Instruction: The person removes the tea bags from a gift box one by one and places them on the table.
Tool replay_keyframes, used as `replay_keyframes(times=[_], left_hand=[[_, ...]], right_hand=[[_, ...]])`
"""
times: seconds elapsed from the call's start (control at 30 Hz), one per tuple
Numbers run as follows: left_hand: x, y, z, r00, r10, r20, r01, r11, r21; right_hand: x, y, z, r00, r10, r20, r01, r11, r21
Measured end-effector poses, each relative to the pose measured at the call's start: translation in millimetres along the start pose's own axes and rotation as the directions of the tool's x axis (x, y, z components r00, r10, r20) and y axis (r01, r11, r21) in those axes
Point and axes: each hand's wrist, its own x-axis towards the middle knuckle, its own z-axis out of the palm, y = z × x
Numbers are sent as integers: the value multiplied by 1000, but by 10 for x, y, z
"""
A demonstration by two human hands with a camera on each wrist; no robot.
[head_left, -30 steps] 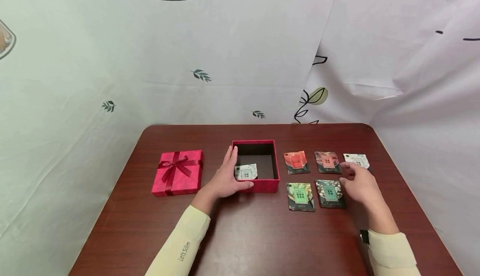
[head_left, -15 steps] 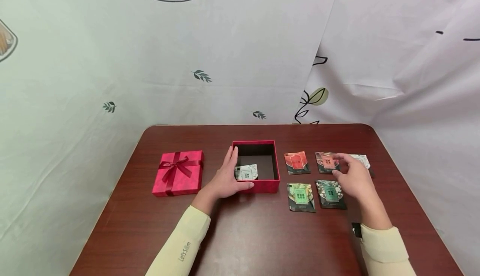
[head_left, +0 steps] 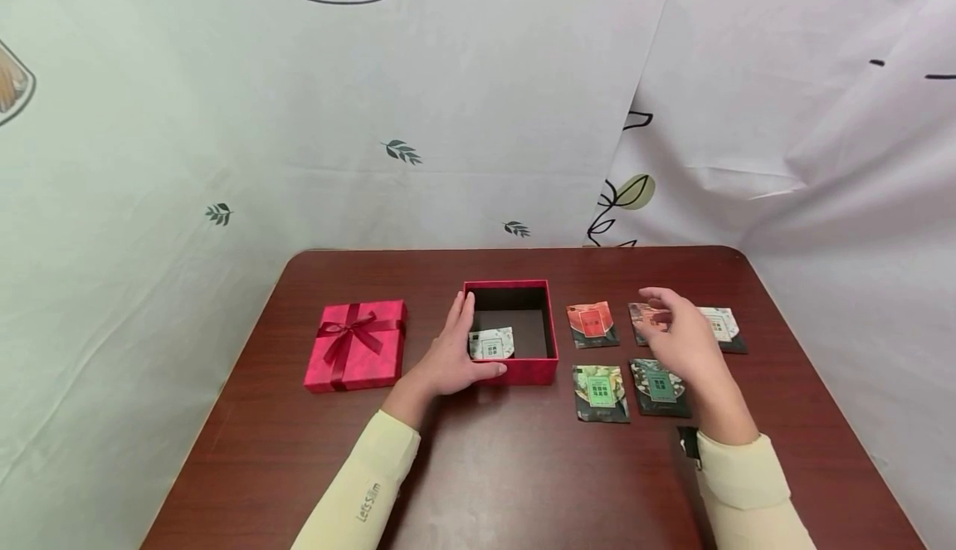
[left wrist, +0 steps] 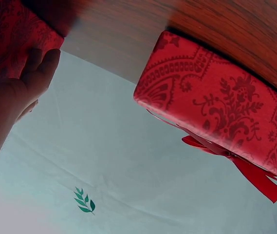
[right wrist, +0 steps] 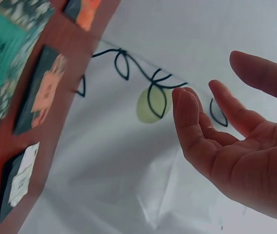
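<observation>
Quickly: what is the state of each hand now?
Left hand: open, resting against the red box.
Right hand: open, holding nothing, above the packets.

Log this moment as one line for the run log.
left hand: rests on open red box | right hand: empty, above pink packet | white packet: in box
</observation>
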Motion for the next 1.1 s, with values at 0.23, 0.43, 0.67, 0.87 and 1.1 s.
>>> replay_keyframes(times=[0.23, 0.43, 0.67, 0.87, 1.1], left_hand=[[-8, -4, 4, 1000, -7, 6, 7, 1000, -9], [-2, -13, 7, 1000, 6, -6, -6, 1000, -11], [2, -12, 7, 1000, 3, -2, -3, 1000, -15], [-4, -10, 10, 1000, -1, 3, 1, 1000, -6], [-11, -7, 7, 1000, 2, 1, -2, 1000, -11]], right_hand=[[62, -139, 77, 999, -33, 21, 32, 999, 39], [117, -292, 129, 999, -48, 13, 47, 997, 54], [132, -447, 224, 996, -83, 34, 81, 996, 45], [149, -529, 345, 993, -104, 64, 102, 994, 25], [188, -610, 499, 985, -141, 95, 140, 990, 20]])
